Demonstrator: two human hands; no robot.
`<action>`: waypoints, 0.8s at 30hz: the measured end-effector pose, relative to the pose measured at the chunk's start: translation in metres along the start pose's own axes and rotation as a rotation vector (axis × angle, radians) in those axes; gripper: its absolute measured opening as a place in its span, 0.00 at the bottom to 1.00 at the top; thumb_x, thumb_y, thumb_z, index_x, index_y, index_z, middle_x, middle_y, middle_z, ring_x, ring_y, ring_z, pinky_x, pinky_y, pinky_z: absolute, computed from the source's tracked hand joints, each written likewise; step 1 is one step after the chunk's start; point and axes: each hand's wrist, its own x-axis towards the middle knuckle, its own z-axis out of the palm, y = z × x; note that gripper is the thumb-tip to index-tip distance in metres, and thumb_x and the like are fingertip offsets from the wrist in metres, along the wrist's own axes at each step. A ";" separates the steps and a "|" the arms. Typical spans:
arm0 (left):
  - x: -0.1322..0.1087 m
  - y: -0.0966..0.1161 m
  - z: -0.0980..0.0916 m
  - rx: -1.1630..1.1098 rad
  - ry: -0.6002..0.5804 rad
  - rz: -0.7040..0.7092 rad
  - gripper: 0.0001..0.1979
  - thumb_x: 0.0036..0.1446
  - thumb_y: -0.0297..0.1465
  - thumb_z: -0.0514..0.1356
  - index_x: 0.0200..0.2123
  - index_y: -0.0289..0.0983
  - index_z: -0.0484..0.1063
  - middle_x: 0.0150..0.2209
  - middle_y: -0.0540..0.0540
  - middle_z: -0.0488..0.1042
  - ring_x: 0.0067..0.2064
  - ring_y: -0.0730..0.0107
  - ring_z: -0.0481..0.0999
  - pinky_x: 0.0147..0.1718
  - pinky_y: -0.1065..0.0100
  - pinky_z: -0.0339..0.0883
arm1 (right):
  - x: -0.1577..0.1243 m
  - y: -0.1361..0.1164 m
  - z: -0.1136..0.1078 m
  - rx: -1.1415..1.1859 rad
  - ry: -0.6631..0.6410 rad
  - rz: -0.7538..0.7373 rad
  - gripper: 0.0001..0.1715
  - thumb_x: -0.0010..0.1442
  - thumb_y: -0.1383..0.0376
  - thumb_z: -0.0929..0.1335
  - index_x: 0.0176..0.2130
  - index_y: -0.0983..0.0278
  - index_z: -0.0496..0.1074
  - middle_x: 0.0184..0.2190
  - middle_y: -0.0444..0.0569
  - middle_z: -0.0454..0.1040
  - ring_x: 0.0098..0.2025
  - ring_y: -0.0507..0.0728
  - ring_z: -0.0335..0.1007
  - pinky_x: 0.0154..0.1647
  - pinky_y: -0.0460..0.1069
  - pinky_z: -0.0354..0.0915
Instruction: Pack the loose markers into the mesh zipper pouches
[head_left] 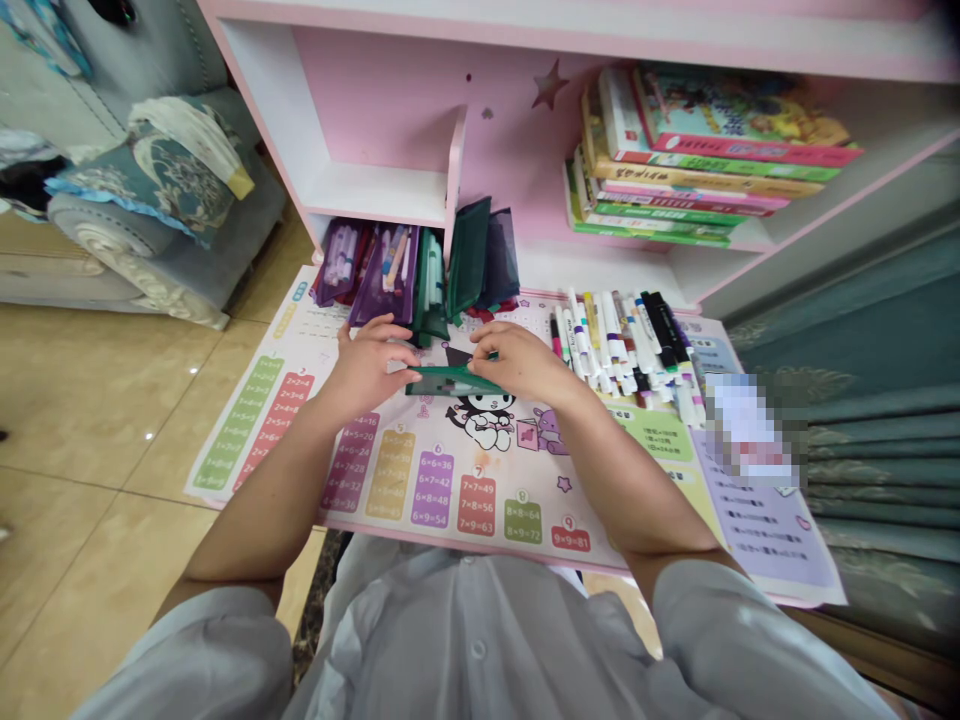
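Note:
Both hands hold a green mesh pencil pouch point(444, 380) lying flat on the desk mat point(450, 480). My left hand point(371, 362) grips the pouch's left end with its fingers curled. My right hand point(521, 362) pinches the pouch's upper edge near the right end. Just beyond the hands, several purple and green pouches point(420, 268) stand upright against the pink shelf unit point(390, 120). A row of marker pens point(626, 345) lies to the right of my right hand.
A stack of children's books point(690, 150) lies in the right shelf compartment. A grey sofa point(135, 200) stands at the left on a tiled floor point(97, 430). Green curtain fabric point(862, 400) hangs at the right. A blurred patch point(750, 430) sits on the mat.

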 end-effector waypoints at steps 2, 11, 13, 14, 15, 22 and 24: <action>0.000 0.000 0.000 -0.002 0.000 -0.003 0.03 0.51 0.31 0.70 0.30 0.46 0.81 0.55 0.48 0.78 0.66 0.45 0.64 0.65 0.33 0.42 | 0.000 0.001 0.000 -0.006 0.000 -0.007 0.11 0.57 0.69 0.69 0.24 0.62 0.74 0.48 0.49 0.79 0.58 0.63 0.69 0.62 0.59 0.60; 0.000 -0.002 -0.001 -0.009 0.004 0.001 0.03 0.51 0.30 0.71 0.30 0.45 0.81 0.55 0.47 0.78 0.67 0.45 0.64 0.65 0.31 0.42 | 0.001 0.007 0.001 -0.003 -0.004 -0.036 0.12 0.57 0.67 0.68 0.22 0.61 0.71 0.43 0.49 0.78 0.54 0.63 0.70 0.58 0.59 0.62; 0.000 -0.003 -0.001 -0.010 0.006 0.004 0.03 0.51 0.30 0.70 0.30 0.45 0.81 0.55 0.47 0.77 0.67 0.44 0.64 0.65 0.31 0.42 | 0.001 0.008 0.000 -0.007 -0.004 -0.042 0.13 0.57 0.67 0.68 0.22 0.61 0.71 0.42 0.49 0.78 0.54 0.62 0.70 0.57 0.59 0.62; 0.000 -0.004 0.000 -0.010 0.006 0.006 0.03 0.51 0.30 0.70 0.30 0.45 0.81 0.55 0.47 0.77 0.67 0.44 0.64 0.65 0.31 0.42 | 0.001 0.008 0.000 -0.011 -0.008 -0.043 0.13 0.57 0.67 0.68 0.22 0.61 0.71 0.41 0.49 0.78 0.54 0.62 0.70 0.57 0.58 0.62; 0.000 -0.004 0.000 -0.011 0.007 0.006 0.03 0.51 0.30 0.70 0.30 0.45 0.82 0.55 0.48 0.77 0.67 0.44 0.64 0.65 0.31 0.42 | 0.001 0.008 0.000 -0.015 -0.011 -0.043 0.13 0.57 0.67 0.68 0.21 0.61 0.70 0.41 0.49 0.78 0.54 0.62 0.71 0.57 0.58 0.62; 0.000 -0.004 -0.001 -0.003 -0.006 0.001 0.03 0.51 0.31 0.70 0.31 0.45 0.82 0.56 0.47 0.77 0.67 0.45 0.64 0.65 0.31 0.41 | 0.000 0.009 -0.002 -0.027 -0.015 -0.051 0.13 0.57 0.68 0.68 0.22 0.61 0.70 0.41 0.49 0.79 0.53 0.62 0.71 0.56 0.58 0.63; 0.000 -0.003 -0.002 -0.001 -0.010 -0.001 0.03 0.52 0.31 0.70 0.31 0.45 0.82 0.56 0.47 0.77 0.67 0.45 0.63 0.65 0.32 0.41 | 0.000 0.009 -0.002 -0.030 -0.012 -0.045 0.13 0.57 0.68 0.68 0.22 0.61 0.71 0.41 0.49 0.79 0.53 0.62 0.71 0.56 0.58 0.64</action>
